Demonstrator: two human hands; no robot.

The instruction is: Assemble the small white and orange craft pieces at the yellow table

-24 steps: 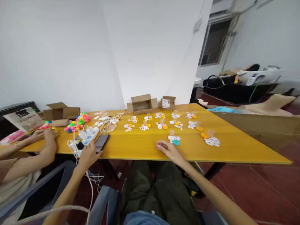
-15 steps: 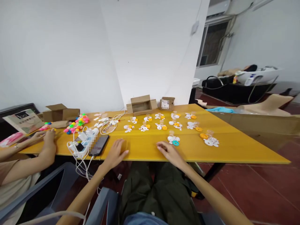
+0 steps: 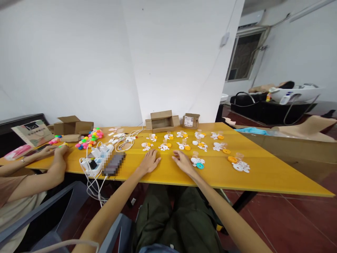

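Note:
Palm down over the yellow table (image 3: pixel 168 177), my left hand (image 3: pixel 149 162) holds nothing, its thumb apart from the fingers. My right hand (image 3: pixel 183 162) is also empty, with slightly curled fingers spread from the thumb. Just beyond the hands lie several small clusters of white plastic discs, orange rings and clear cups. Nearest my right hand is a cluster with a teal ring (image 3: pixel 200 165) and white discs (image 3: pixel 194 160). An orange ring (image 3: pixel 232 159) lies farther right beside perforated white pieces (image 3: pixel 240 166). Whether my palms touch the tabletop I cannot tell.
To the left are a phone (image 3: pixel 113 164), a white power strip (image 3: pixel 98 162) with trailing cables, and colourful balls (image 3: pixel 89 138). Open cardboard boxes (image 3: pixel 162 121) line the wall. A co-worker's hand (image 3: pixel 61 150) rests at the far left.
My left hand has moved forward and right, farther over the table. My right hand has shifted slightly left and forward. The camera view has shifted a little; the clusters stay in place.

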